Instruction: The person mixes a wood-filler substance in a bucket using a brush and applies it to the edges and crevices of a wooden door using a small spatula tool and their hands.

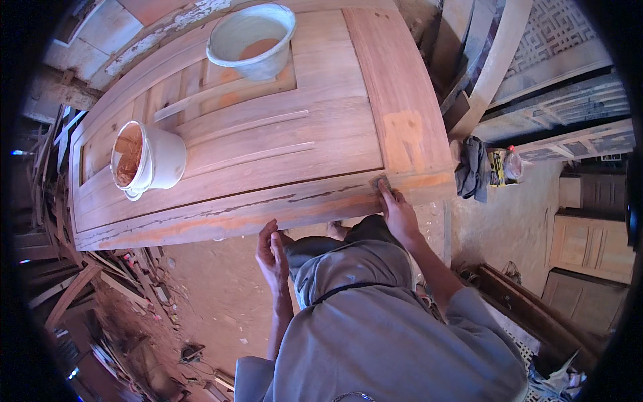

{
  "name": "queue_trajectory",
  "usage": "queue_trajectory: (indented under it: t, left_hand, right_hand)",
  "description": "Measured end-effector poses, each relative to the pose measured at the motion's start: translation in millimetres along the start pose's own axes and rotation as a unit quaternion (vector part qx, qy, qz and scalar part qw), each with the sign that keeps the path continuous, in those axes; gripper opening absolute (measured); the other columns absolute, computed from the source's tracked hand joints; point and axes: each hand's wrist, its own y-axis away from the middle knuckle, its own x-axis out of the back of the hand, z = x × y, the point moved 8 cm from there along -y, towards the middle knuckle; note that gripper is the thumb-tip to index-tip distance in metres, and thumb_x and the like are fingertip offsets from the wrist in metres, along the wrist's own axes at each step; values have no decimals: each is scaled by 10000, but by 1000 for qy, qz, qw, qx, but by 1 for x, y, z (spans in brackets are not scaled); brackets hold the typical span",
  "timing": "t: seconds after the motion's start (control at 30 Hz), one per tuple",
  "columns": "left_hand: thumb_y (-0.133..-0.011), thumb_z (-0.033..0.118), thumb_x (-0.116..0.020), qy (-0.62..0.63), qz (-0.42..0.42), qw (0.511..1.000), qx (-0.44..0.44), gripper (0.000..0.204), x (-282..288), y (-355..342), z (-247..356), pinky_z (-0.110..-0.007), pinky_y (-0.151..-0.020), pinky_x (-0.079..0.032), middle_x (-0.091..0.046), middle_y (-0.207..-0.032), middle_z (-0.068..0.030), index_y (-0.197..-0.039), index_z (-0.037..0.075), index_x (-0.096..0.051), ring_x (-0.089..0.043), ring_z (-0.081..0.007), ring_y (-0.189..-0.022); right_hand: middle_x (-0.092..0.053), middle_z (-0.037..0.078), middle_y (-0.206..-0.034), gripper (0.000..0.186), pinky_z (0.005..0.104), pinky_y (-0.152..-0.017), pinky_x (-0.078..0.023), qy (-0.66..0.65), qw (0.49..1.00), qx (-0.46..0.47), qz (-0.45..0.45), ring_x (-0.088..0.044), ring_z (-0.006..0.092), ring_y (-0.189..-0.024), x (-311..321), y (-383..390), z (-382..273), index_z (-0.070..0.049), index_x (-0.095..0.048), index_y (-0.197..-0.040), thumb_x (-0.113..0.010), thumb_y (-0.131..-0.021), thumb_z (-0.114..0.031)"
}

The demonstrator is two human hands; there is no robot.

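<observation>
A large wooden panelled door [268,154] lies flat in front of me, with orange-brown filler smeared along its near edge and right corner. My right hand [399,216] presses a small dark grey pad [379,182] onto the door's near rail, close to the right corner. The pad looks like folded sandpaper, though the fingers partly cover it. Just off the near edge, my left hand [273,256] is raised with its fingers loosely bent and apart, and nothing shows in it. A dark, ragged line runs along the rail left of the pad.
On the door stand a white bucket of reddish-brown powder [153,159] and a pale basin [258,43] with brownish contents. Scrap wood [74,288] is piled at the left. Boards [492,74] lean at the far right, near a dark cloth [472,167]. Cabinet-like panels [593,248] stand at right.
</observation>
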Motion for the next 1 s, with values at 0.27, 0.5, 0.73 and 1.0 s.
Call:
queue_trajectory:
  t: [0.27,0.5,0.73,1.0]
  left_hand:
    - [-1007,270,-520,-9,-13,1000,8,372,-9,-17,19,-320,-913,-450,-644,-1189,-136,-1234,-16,-592,-591,-194,-1055]
    - [-1004,255,-529,2,-14,999,33,366,-15,-10,18,-297,-870,-458,-648,-1158,-141,-1235,-23,-591,-586,-164,-1008]
    - [-1003,248,-527,24,25,999,29,357,-2,-5,4,-281,-798,-473,-651,-1134,-150,-1237,-14,-595,-593,-174,-992]
    - [-1013,267,-506,8,-37,998,41,365,-19,-27,21,-295,-817,-478,-638,-1182,-150,-1243,-10,-567,-593,-209,-1094]
  right_hand:
    - [-657,223,-1005,367,513,-715,-535,14,986,32,-166,-661,418,-824,51,-6,16,-161,-566,-1314,-488,-977,-284]
    - [-673,194,-954,336,494,-789,-528,143,955,100,-242,-666,375,-878,37,-51,-12,-194,-592,-1262,-497,-945,-253]
    - [-673,189,-914,373,503,-752,-531,82,970,76,-217,-660,395,-847,33,-31,34,-208,-562,-1315,-497,-955,-279]
    - [-608,250,-1133,495,511,-736,-539,35,997,-39,-54,-646,444,-870,-8,6,17,-239,-397,-1462,-509,-981,-263]
